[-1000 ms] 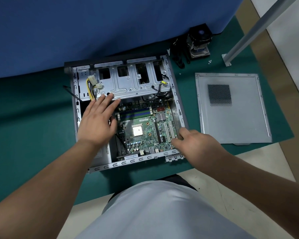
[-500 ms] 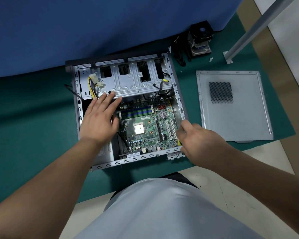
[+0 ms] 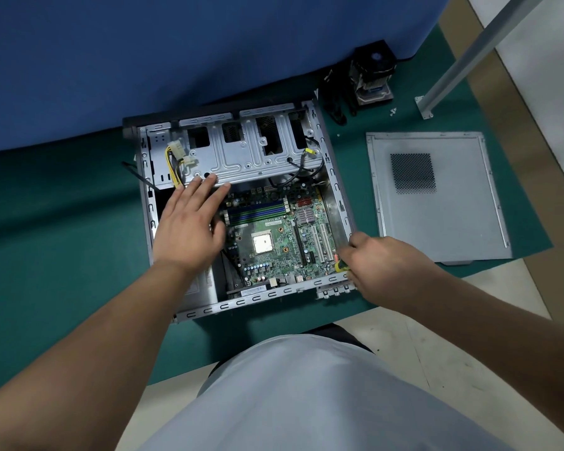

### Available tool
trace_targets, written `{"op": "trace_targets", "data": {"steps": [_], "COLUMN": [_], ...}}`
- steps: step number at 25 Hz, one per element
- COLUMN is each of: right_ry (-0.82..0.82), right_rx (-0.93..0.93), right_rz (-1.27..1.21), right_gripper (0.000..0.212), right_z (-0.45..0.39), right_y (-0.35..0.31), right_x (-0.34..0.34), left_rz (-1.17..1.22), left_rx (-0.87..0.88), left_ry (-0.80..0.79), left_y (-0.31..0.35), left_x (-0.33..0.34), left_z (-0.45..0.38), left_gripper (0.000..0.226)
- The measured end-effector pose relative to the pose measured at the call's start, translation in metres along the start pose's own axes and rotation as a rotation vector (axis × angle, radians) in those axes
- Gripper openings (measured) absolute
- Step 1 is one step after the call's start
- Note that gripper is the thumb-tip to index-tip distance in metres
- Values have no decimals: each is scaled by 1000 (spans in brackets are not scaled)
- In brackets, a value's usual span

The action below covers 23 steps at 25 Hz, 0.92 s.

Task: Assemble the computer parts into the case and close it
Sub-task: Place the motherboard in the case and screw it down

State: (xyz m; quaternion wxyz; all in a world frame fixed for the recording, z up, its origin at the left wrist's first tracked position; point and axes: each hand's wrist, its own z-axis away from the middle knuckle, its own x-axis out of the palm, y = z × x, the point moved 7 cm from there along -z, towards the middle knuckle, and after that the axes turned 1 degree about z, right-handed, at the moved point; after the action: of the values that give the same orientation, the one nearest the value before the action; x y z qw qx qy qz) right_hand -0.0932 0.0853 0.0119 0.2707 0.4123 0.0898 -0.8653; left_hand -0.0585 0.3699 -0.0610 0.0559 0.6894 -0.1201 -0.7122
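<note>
An open grey computer case (image 3: 339, 203) lies flat on a green mat. A green motherboard (image 3: 274, 236) sits inside it, with a bare silver processor at its middle. My left hand (image 3: 191, 222) lies flat, fingers spread, over the board's left edge, fingertips touching the metal drive cage (image 3: 251, 157). My right hand (image 3: 381, 265) is at the case's near right corner, closed around a yellow-and-black screwdriver (image 3: 341, 265) whose tip is hidden. The grey side panel (image 3: 437, 203) lies flat to the right of the case. A black cooler with fan (image 3: 372, 76) stands behind it.
A blue partition (image 3: 176, 60) rises right behind the case. A slanted metal post (image 3: 463, 53) is bolted down at the back right, with small loose screws (image 3: 393, 111) beside its foot. Black cables (image 3: 334, 102) lie left of the cooler. The green mat (image 3: 62, 239) ends near my body.
My right hand has moved from the case's right rim down to its near right corner and now grips the screwdriver. My left hand has stayed put on the board's left side.
</note>
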Motion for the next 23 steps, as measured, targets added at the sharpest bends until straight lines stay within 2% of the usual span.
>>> {"op": "trace_targets", "data": {"steps": [8,11,13,15,16,18,20,21,23], "right_ry": [72,178,312,454,524,614,577,517,389], "right_rx": [29,61,92,163,214,287,289,288,268], "right_rz": [-93,-206,-310,-483,-616,-950,-1341,-1499,-1647], "right_gripper": [24,23,22,19,16,15,15,16,17], "right_z": [0,2,4,10,14,17,10,4,-7], "right_y": [1,11,25,45,57,71,70,65,54], "right_x": [5,-5,-20,-33,-36,-32,-15,-5,11], "left_rz": [9,122,291,456,581,904,1203,1346,1540], "left_rx": [15,-15,-66,-75,-102,-215,-371,-452,-574], "left_ry": [-24,-65,-51,-20,-60,-300,-532,-572,-510], "left_y": [2,1,7,28,42,78,112,125,142], "left_x": [-1,-4,-10,-17,-17,-6,5,8,8], "left_z": [2,0,-1,5,7,10,8,1,-17], "left_gripper": [67,63,50,28,17,20,26,30,30]}}
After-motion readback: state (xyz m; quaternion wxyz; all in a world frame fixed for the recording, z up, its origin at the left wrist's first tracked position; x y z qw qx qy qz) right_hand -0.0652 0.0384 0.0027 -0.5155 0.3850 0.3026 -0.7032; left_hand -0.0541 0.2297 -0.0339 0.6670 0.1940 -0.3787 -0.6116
